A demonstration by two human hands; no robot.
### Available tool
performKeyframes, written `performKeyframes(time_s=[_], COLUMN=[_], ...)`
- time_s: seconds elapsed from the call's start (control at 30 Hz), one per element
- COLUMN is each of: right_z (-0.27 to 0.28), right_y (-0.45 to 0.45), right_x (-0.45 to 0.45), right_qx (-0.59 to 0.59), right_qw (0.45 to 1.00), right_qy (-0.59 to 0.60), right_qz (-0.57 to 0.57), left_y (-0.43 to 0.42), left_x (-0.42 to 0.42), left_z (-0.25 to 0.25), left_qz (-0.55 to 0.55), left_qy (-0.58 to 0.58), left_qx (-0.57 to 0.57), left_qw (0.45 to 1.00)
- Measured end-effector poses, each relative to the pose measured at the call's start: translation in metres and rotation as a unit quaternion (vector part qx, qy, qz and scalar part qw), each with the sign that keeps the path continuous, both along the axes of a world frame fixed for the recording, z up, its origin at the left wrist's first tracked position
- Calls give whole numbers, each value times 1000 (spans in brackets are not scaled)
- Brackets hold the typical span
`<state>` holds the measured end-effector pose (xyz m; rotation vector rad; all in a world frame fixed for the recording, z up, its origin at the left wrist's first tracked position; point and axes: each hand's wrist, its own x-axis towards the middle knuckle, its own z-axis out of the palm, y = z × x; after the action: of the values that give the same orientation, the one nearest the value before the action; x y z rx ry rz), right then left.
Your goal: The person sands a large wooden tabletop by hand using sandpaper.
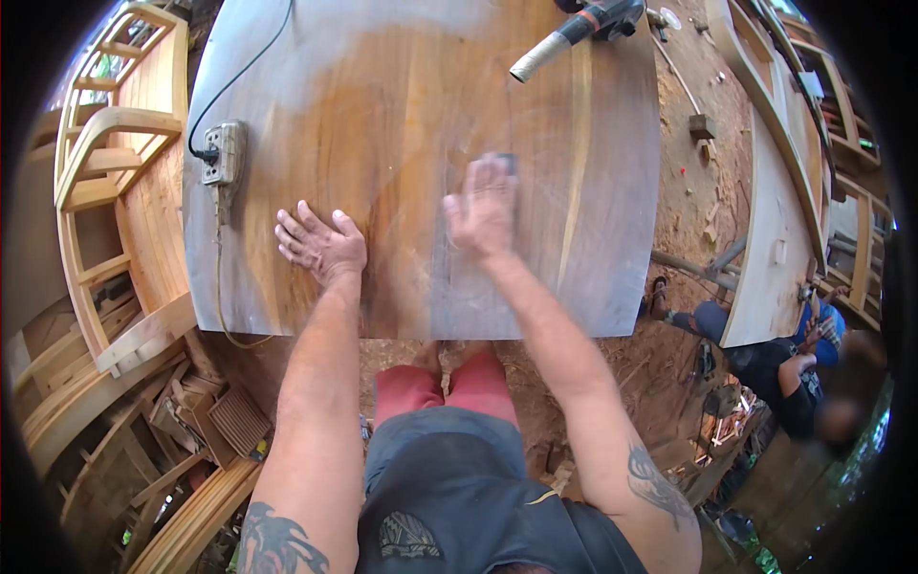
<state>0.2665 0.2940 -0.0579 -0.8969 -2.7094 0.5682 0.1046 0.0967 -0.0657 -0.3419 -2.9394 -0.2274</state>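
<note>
A wide wooden tabletop (402, 115) lies in front of me, its brown grain partly covered by pale dust. My left hand (323, 247) rests on it with fingers spread and holds nothing. Further right, my right hand (483, 210) presses flat on the wood, a little blurred by motion. Under its fingertips shows the dark edge of a small piece, which looks like sandpaper (509, 164); the palm hides the rest. Wiped brown wood and dusty streaks surround both hands.
A socket box (224, 153) with a plugged-in cable lies on the tabletop's left. A power tool (583, 33) with a pale nozzle sits at the far right. Wooden bench frames (120, 124) stand left. At right, another person (794, 368) works beside a pale panel (770, 249).
</note>
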Motion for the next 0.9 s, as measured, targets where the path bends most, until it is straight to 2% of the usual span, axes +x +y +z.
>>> performKeyframes(time_s=[0.07,0.17,0.23,0.27,0.3,0.37,0.43,0.5,0.57,0.67,0.77,0.87,0.9], right_z=[14,30,27,20,12,1,-5,11,23,32,13,-1,-1], right_y=[-50,-98,-68,-37,-6,43,42,-8,-65,-59,32,79,61], right_x=[-2,67,109,112,101,52,-14,-43,-12,61,61,-28,-50], right_qx=[-59,-130,-107,-55,-5,-4,34,-49,-78,-109,1,36,34], right_qw=[994,972,981,990,995,999,997,996,979,965,994,996,999], right_qy=[6,-57,-52,-61,-68,-38,-38,41,-50,-107,-73,-64,-21], right_qz=[95,186,153,114,71,-28,-58,56,181,212,77,-51,-6], left_y=[1,1,1,1,0,1,-2,0,2,0,-2,1,-1], left_x=[1,-1,0,0,0,0,-1,0,-1,0,-2,-1,-2], left_z=[1,4,3,2,3,2,3,3,5,5,6,5,5], left_qz=[-1,-7,-6,-4,-6,-4,0,-2,-6,-7,-5,-7,-9], left_qy=[-1,0,1,3,5,0,-1,-4,-7,-16,-16,-13,-11], left_qx=[6,15,17,14,8,10,8,8,10,15,20,25,24], left_qw=[1000,1000,1000,1000,1000,1000,1000,1000,1000,1000,1000,1000,1000])
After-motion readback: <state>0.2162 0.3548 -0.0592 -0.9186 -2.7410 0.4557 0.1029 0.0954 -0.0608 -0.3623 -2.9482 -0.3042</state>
